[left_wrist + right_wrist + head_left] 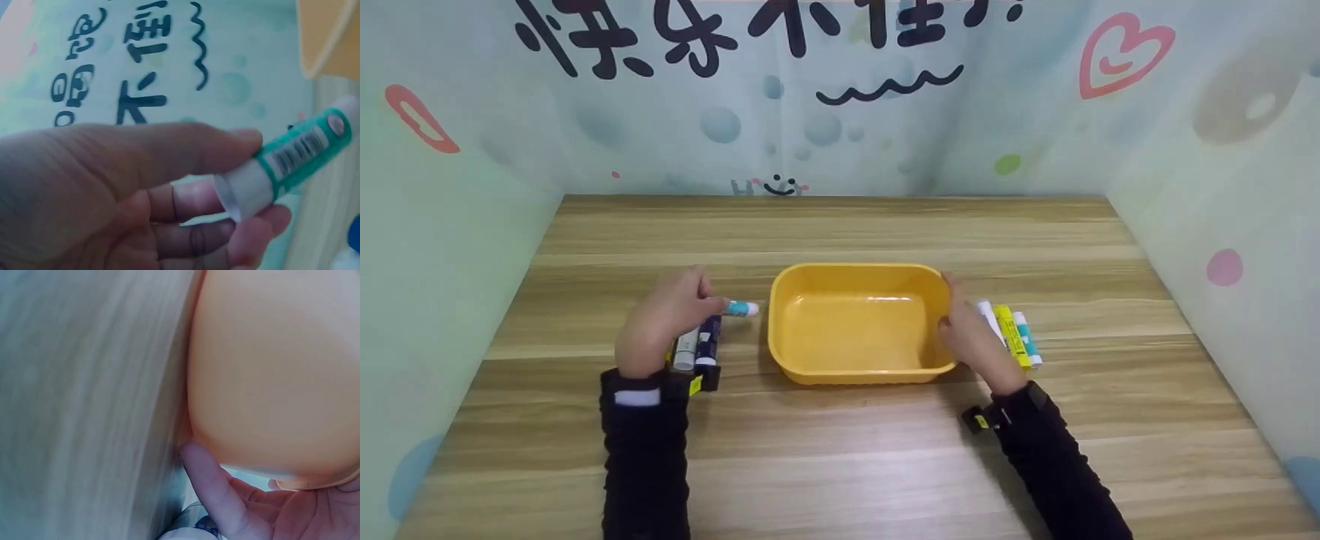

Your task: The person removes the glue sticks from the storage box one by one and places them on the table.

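Note:
My left hand pinches a small white-and-teal glue stick between thumb and fingers, left of the yellow plastic basin. In the left wrist view the glue stick is tilted, its barcode label facing the camera. Under that hand lie a grey-white tube and a dark blue tube, partly covered. My right hand holds the basin's right side at the rim. In the right wrist view, fingers lie against the outer wall of the basin.
Right of the basin, a white tube, a yellow tube and a teal-and-white glue stick lie side by side. The wooden table meets a printed backdrop behind and at both sides.

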Available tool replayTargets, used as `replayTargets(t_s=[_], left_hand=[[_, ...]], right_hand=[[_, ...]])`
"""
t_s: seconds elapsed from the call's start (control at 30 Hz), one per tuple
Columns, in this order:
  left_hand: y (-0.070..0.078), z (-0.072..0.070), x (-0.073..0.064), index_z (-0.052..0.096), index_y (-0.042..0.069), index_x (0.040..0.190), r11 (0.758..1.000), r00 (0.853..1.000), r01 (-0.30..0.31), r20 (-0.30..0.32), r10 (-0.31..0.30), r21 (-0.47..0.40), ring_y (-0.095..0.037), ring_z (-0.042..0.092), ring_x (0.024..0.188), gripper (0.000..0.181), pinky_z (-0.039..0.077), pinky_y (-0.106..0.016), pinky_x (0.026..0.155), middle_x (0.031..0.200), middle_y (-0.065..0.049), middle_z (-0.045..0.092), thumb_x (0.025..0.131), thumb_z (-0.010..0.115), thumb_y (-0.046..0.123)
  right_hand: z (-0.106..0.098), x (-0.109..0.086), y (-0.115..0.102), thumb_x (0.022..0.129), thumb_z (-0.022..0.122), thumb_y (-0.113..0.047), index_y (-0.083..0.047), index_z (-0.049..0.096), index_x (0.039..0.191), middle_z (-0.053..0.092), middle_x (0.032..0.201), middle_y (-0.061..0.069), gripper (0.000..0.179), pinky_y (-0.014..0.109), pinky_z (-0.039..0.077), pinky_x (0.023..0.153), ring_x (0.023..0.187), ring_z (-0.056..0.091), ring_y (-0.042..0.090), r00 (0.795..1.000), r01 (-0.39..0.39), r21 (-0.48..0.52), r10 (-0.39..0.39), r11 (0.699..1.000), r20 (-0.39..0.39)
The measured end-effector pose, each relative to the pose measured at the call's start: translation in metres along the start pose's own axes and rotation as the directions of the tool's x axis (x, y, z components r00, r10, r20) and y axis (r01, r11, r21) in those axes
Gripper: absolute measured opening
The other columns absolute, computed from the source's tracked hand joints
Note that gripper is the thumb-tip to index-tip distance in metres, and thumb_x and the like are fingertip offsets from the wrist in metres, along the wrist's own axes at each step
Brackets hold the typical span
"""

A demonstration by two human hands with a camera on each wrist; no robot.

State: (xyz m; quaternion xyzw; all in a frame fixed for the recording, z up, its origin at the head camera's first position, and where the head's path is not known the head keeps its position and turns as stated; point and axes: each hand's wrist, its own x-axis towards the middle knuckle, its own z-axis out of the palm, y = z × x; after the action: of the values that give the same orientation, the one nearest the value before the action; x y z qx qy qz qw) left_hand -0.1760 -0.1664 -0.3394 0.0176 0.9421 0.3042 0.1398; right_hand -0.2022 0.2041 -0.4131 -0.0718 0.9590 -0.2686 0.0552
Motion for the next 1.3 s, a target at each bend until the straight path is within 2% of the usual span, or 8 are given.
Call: replayTargets(t_s=[0.13,0.33,0.53,0.83,0.9,1.1,1.17,1.3], left_hand=[[-0.003,0.012,0.010,0.035,0.012,0.053,0.995,0.997,0.078,-0.011,-0.078,0.053,-0.010,0.032,0.047,0.042,0.028,-0.021,0.046,0.051,0.004,0.029,0.084,0.062,0.019],[0.000,0.028,0.013,0.060,-0.001,0.070,0.980,0.984,0.177,-0.008,-0.177,0.093,-0.014,0.047,0.052,0.008,0.038,-0.021,0.046,0.058,-0.003,0.051,0.074,0.061,0.007],[0.001,0.036,0.018,0.065,-0.007,0.080,0.970,0.973,0.225,0.022,-0.228,0.097,-0.012,0.046,0.046,0.014,0.037,-0.019,0.041,0.056,-0.004,0.053,0.072,0.059,0.002],[0.005,0.034,0.018,0.064,-0.007,0.084,0.971,0.971,0.217,0.086,-0.225,0.095,-0.012,0.044,0.047,0.016,0.036,-0.019,0.043,0.058,-0.004,0.052,0.078,0.054,0.004],[0.009,0.032,0.016,0.060,-0.003,0.075,0.977,0.973,0.188,0.114,-0.199,0.100,-0.011,0.043,0.046,0.014,0.036,-0.019,0.044,0.055,-0.002,0.048,0.081,0.050,0.005],[0.029,0.029,0.002,0.044,0.012,0.061,0.997,0.980,-0.004,0.200,-0.012,0.077,-0.013,0.046,0.050,0.028,0.038,-0.022,0.049,0.057,0.000,0.049,0.088,0.048,0.013],[0.037,0.031,-0.002,0.045,0.011,0.063,0.998,0.975,-0.032,0.221,0.018,0.058,-0.013,0.047,0.051,0.028,0.038,-0.022,0.049,0.057,0.000,0.050,0.089,0.054,0.016],[0.053,0.037,-0.012,0.052,0.006,0.076,0.985,0.974,-0.105,0.215,0.073,0.140,-0.014,0.046,0.055,0.021,0.035,-0.023,0.051,0.062,0.000,0.048,0.084,0.064,0.020]], right_hand=[[0.000,-0.001,0.001,0.088,0.041,-0.002,0.000,0.010,0.146,0.058,0.104,0.033,0.066,0.044,0.049,0.072,0.081,0.056,0.033,1.000,0.014,0.001,-0.014,1.000,-0.004],[-0.001,-0.001,0.001,0.088,0.040,-0.002,0.000,0.010,0.146,0.058,0.102,0.031,0.066,0.042,0.048,0.072,0.080,0.056,0.032,1.000,0.014,-0.008,-0.014,1.000,0.003],[0.000,0.000,0.002,0.088,0.040,-0.002,0.000,0.009,0.146,0.055,0.113,0.033,0.066,0.045,0.049,0.077,0.088,0.057,0.034,1.000,0.017,0.002,-0.017,1.000,-0.001],[-0.001,0.000,0.000,0.093,0.043,-0.011,-0.001,0.013,0.146,0.055,0.114,0.032,0.062,0.047,0.050,0.078,0.091,0.059,0.036,0.999,0.006,-0.004,-0.006,1.000,-0.032],[-0.002,-0.001,-0.001,0.096,0.043,-0.019,-0.001,0.014,0.146,0.052,0.122,0.032,0.061,0.049,0.049,0.084,0.101,0.058,0.039,0.999,0.007,-0.002,-0.007,1.000,-0.045],[-0.015,-0.009,-0.005,0.097,0.046,-0.030,0.002,0.009,0.147,0.038,0.137,0.034,0.070,0.053,0.040,0.097,0.119,0.046,0.046,0.999,0.028,-0.020,-0.028,0.999,-0.018],[-0.023,-0.015,-0.008,0.095,0.049,-0.030,0.001,0.010,0.146,0.042,0.132,0.035,0.071,0.051,0.045,0.091,0.109,0.054,0.045,0.999,0.045,-0.037,-0.044,0.998,0.018],[-0.038,-0.031,-0.017,0.091,0.057,-0.036,-0.001,0.020,0.143,0.053,0.114,0.032,0.073,0.039,0.052,0.067,0.069,0.063,0.030,0.991,0.069,-0.102,-0.056,0.992,0.125]])
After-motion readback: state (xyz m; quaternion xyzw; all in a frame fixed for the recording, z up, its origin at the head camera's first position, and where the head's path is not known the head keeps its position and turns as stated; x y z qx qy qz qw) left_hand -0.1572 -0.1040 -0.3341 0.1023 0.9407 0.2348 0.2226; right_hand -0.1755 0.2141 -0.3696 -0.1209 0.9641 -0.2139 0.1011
